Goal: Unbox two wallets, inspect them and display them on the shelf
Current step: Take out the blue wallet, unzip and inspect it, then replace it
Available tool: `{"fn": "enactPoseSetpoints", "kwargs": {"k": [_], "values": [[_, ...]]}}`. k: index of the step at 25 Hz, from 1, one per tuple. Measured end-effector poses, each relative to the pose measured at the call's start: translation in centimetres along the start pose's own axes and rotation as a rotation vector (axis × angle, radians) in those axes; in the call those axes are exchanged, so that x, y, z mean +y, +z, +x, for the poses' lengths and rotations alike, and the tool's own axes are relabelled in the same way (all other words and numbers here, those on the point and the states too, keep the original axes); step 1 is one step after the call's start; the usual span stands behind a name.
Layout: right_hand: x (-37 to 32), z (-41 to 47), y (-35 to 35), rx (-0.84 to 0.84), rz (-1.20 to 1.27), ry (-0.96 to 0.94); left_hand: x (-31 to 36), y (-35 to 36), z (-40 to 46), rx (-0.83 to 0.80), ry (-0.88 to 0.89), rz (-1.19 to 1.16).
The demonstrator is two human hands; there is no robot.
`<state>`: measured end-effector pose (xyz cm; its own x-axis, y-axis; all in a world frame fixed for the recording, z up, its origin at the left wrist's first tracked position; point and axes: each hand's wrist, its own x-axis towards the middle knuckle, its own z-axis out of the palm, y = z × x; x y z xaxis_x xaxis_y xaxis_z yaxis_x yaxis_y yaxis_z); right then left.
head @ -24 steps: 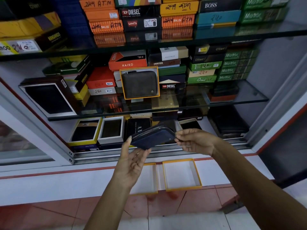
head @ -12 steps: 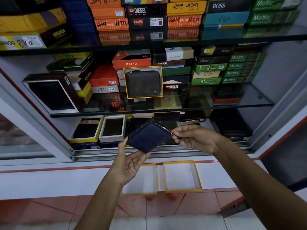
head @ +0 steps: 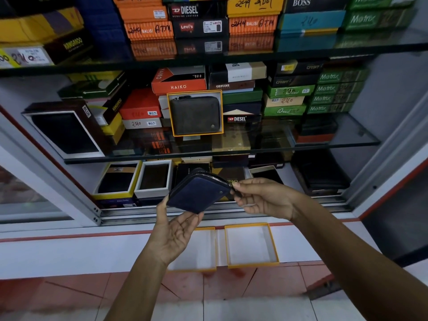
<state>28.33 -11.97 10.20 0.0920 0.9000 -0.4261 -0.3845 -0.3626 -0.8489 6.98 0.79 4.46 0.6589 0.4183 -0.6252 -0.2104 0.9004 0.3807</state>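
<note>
At frame centre, you've tilted the blue wallet (head: 199, 193) up from flat: your left hand (head: 176, 230) cradles it, your right hand (head: 261, 198) now pinches its zipper pull, so inspection is starting.

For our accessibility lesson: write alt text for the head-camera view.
Two hands hold a navy zip wallet: left hand underneath, right hand pinching its zipper. Behind, a brown wallet stands boxed on a glass shelf.

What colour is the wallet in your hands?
Dark blue wallet with a silver zip, seen best in the head view.
</note>
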Motion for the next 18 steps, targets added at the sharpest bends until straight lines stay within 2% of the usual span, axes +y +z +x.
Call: {"fn": "enactPoseSetpoints", "kwargs": {"k": [4, 5, 8, 10, 14, 18], "values": [[0.0, 0.3, -0.4, 0.009, 0.030, 0.011, 0.3, -0.4, 0.1, 0.024, 0.013, 0.047], [0.0, 0.3, -0.5, 0.042, -0.029, 0.007, 0.4, -0.5, 0.1, 0.033, 0.022, 0.070], [0.2, 0.7, -0.2, 0.218, -0.423, -0.043, 0.7, -0.5, 0.2, 0.086, 0.056, 0.180], [0.5, 1.0, 0.4, 0.308, -0.578, -0.158, 0.8, -0.3, 0.3, 0.124, 0.093, 0.264], [0.2, 0.7, 1.7, 0.375, -0.782, -0.429, 1.0, 0.4, 0.7, 0.174, 0.178, 0.410], [0.0, 0.9, 2.9, 0.511, -1.266, -0.656, 0.1, 1.2, 0.9, 0.221, 0.308, 0.470]]}}
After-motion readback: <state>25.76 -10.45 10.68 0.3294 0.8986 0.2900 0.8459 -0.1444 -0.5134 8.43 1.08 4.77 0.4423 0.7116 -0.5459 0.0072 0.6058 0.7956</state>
